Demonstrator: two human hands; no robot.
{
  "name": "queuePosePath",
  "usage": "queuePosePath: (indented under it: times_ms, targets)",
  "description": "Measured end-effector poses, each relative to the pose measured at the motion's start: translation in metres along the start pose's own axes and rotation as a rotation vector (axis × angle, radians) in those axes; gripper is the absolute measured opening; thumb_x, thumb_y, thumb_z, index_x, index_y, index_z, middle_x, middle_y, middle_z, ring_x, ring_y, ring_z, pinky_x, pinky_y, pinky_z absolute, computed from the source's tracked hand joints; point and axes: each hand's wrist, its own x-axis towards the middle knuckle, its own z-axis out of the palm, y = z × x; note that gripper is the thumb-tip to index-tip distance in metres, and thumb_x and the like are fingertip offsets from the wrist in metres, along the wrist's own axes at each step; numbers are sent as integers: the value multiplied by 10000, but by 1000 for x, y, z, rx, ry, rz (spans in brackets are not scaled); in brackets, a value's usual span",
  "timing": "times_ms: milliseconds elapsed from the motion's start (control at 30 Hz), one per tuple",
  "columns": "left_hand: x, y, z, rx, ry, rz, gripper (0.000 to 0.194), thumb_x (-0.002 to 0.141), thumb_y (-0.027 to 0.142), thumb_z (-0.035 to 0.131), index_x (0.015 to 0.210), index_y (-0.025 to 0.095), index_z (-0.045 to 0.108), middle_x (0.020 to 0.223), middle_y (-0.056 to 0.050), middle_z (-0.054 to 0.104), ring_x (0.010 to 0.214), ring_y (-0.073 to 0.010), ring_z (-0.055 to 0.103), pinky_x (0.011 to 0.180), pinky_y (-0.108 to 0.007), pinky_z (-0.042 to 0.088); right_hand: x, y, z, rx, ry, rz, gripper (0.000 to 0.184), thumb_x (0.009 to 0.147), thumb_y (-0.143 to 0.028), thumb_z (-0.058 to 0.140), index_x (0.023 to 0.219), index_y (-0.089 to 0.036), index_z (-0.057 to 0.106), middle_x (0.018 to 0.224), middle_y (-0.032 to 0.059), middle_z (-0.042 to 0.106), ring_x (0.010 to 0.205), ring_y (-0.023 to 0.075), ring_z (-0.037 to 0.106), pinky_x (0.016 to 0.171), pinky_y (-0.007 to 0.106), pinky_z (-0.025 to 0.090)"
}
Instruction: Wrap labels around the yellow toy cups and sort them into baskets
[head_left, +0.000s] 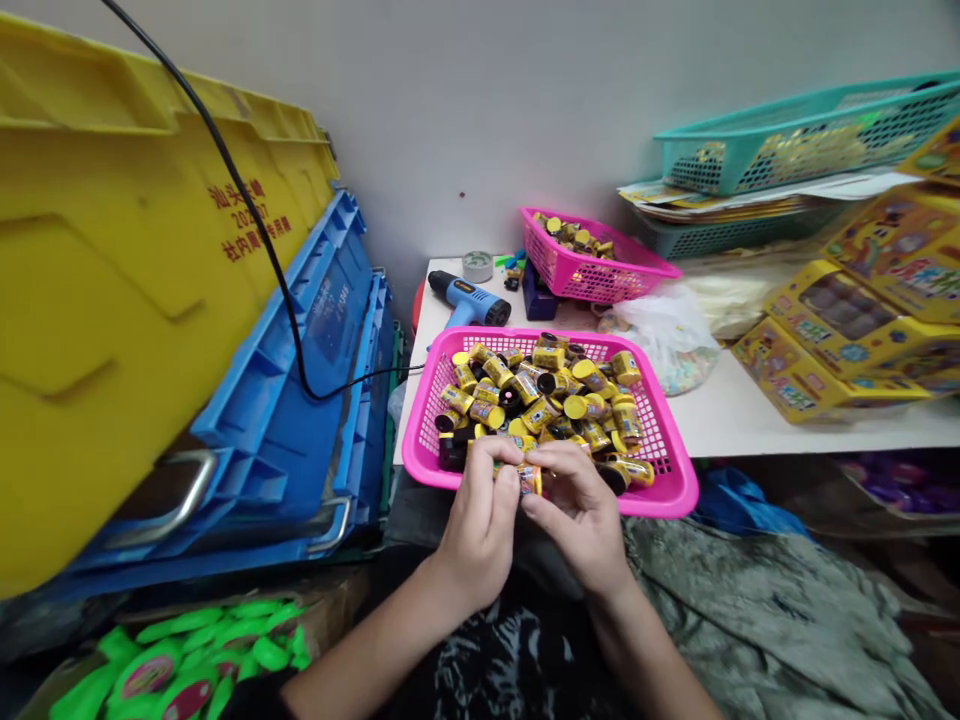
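Both my hands meet over the near rim of a pink plastic basket [679, 470]. Between them is a small yellow cylinder with a printed wrap [531, 480]. My left hand [484, 520] has its fingers closed on the cylinder's left side, covering much of it. My right hand [581, 510] pinches its other end, thumb below and fingers above. The basket is heaped with similar small cylinders [540, 410], some showing yellow lids and others black ends; they lie in all directions.
A blue heat gun [472, 300] and a tape roll [478, 265] lie behind the basket. A second pink basket [570, 270] stands farther back. Printed yellow boxes [825, 340] are stacked at right. Crates [300, 330] rise at left, crossed by a black cable [247, 190]. Green pieces [195, 650] fill a carton.
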Motion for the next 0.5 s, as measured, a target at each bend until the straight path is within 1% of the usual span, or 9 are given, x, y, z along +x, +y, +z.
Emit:
queuePosePath:
  times_ms: [67,133,233,300,400,500]
  targets:
    - [0,-1,1,-82,-9,-62,129,986,273,309,1034,241,425,1003,-40,476,981,-175,482,882,-305,409,0,2,3,32,12,14,244,796,-270,688,1034,-305,651,1007,49,568,953,202,584,801,341,528]
    - [0,-1,2,-117,0,-91,122,984,282,315,1027,241,422,1007,-42,472,998,-179,479,893,-308,407,1,3,5,46,33,11,211,791,-302,683,998,-287,642,989,51,559,942,207,583,803,350,526]
    - [-2,-4,2,-66,-2,-51,130,980,271,328,1073,243,415,1043,-49,477,1037,-186,475,926,-320,389,4,1,6,47,34,-3,146,816,-319,643,953,-271,634,950,48,560,914,204,581,789,345,517]
    - [-4,-6,3,-24,1,-4,156,978,255,329,1120,247,395,1076,-54,472,1060,-185,468,943,-325,378,5,-1,6,3,19,-17,101,844,-274,611,939,-271,646,923,43,583,903,196,583,789,334,504]
    - [-5,-9,3,-20,41,17,164,977,247,326,1128,245,387,1083,-58,466,1059,-182,469,940,-324,384,6,-1,5,-79,30,-27,130,879,-217,567,931,-269,675,911,41,633,917,194,589,829,342,485]
    - [-4,-9,1,-31,65,-13,165,976,254,329,1120,240,407,1082,-60,486,1061,-188,486,930,-325,396,5,2,2,-49,59,71,202,925,-265,491,940,-242,691,953,59,655,942,207,604,843,359,485]
